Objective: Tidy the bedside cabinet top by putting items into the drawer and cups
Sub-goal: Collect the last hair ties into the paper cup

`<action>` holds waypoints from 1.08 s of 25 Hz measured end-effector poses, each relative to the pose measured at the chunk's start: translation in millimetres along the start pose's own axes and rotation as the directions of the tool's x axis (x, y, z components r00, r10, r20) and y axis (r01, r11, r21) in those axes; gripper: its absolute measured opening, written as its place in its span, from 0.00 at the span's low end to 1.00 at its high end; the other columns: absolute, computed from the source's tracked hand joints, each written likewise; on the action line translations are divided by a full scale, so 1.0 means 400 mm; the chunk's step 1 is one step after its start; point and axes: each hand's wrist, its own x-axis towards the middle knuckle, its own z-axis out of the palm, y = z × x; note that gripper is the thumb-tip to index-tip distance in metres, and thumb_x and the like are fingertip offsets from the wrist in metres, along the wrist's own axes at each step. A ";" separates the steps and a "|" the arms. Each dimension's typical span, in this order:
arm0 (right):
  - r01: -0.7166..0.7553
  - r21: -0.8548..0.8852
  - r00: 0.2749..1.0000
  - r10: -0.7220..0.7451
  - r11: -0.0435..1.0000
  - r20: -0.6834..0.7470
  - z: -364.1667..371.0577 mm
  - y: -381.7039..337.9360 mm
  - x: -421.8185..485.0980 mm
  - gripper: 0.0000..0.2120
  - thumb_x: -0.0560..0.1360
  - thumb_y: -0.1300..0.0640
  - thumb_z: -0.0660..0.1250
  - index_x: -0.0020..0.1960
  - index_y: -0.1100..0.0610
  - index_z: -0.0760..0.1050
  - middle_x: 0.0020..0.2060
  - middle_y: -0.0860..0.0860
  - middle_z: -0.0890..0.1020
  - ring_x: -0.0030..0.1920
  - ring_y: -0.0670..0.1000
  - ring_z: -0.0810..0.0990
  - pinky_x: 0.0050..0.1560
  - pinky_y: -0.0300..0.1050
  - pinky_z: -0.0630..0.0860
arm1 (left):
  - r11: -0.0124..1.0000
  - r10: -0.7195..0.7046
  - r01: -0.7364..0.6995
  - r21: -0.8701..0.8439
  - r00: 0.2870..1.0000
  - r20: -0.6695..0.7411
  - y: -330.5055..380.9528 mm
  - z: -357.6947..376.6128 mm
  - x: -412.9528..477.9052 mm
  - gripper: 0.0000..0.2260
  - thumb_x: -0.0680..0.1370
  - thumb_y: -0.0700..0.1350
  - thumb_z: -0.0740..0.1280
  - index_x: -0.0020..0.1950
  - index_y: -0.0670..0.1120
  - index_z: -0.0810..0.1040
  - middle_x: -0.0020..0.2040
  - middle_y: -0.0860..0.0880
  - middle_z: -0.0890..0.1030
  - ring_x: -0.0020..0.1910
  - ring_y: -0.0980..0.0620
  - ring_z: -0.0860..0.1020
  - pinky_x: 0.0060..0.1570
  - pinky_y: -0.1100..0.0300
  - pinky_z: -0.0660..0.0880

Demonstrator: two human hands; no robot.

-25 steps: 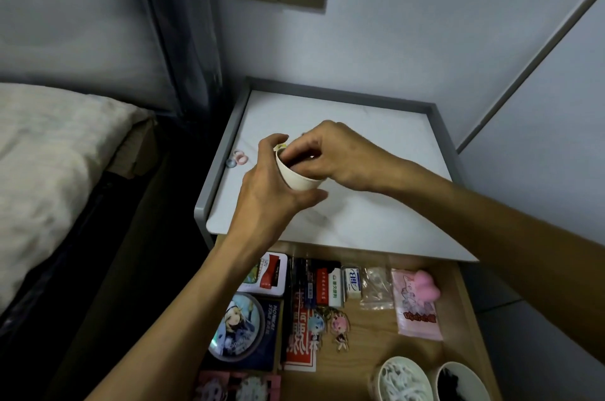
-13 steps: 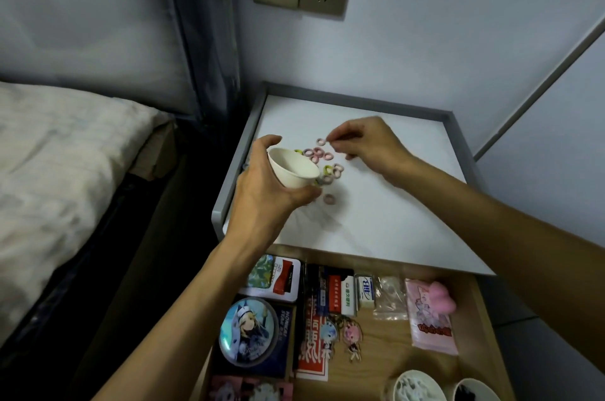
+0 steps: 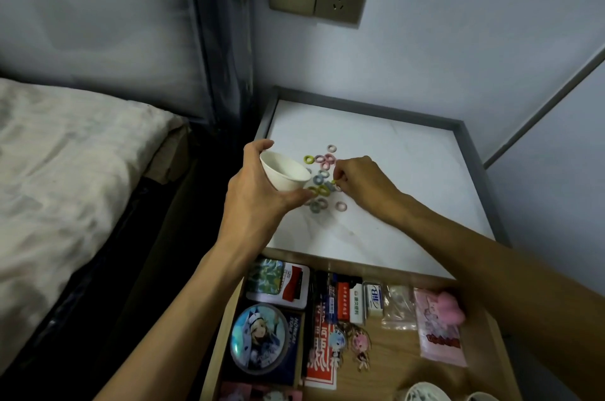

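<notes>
Since half a second ago your right grip (image 3: 360, 184) has come down from the 12 o'clock edge of the hair rings (image 3: 328, 158) to their 3 o'clock side. Its thumb and forefinger now pinch one yellow-green ring (image 3: 333, 182). Your left grip (image 3: 258, 200) is wrapped round the white cup (image 3: 283, 174), tilted with its mouth toward 3 o'clock, right beside the pile. Nothing shows inside the cup, so I judge collecting has barely begun, with nearly all the rings scattered on the worktop (image 3: 393, 171) between your hands. Drop this one in, then go back for more. The open drawer (image 3: 386, 345) at 6 o'clock already holds cards and keychains.
</notes>
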 end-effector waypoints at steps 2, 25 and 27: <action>-0.047 0.011 0.999 0.047 0.999 0.028 -0.009 0.001 0.004 0.07 0.72 0.64 0.65 0.46 0.58 0.81 0.45 0.57 0.82 0.43 0.56 0.80 0.46 0.47 0.78 | 1.000 -0.003 0.003 0.001 1.000 0.004 -0.004 -0.006 -0.001 0.41 0.63 0.48 0.82 0.71 0.53 0.64 0.54 0.55 0.72 0.48 0.55 0.74 0.39 0.71 0.71; 0.088 0.318 0.996 -0.090 0.944 -0.006 -0.167 -0.138 0.044 0.07 0.72 0.60 0.74 0.50 0.53 0.84 0.43 0.48 0.85 0.41 0.47 0.83 0.44 0.40 0.76 | 0.999 -0.021 0.021 -0.044 1.000 0.000 -0.022 -0.040 0.047 0.40 0.62 0.46 0.82 0.69 0.54 0.67 0.55 0.54 0.76 0.46 0.59 0.75 0.37 0.77 0.70; 0.067 0.136 0.991 -0.081 0.988 0.105 -0.109 -0.095 0.043 0.12 0.70 0.55 0.75 0.54 0.50 0.83 0.46 0.47 0.82 0.46 0.46 0.81 0.47 0.40 0.74 | 0.999 -0.026 0.026 -0.041 0.999 -0.020 -0.026 -0.044 0.052 0.39 0.63 0.46 0.82 0.69 0.54 0.67 0.54 0.54 0.76 0.46 0.61 0.75 0.37 0.78 0.70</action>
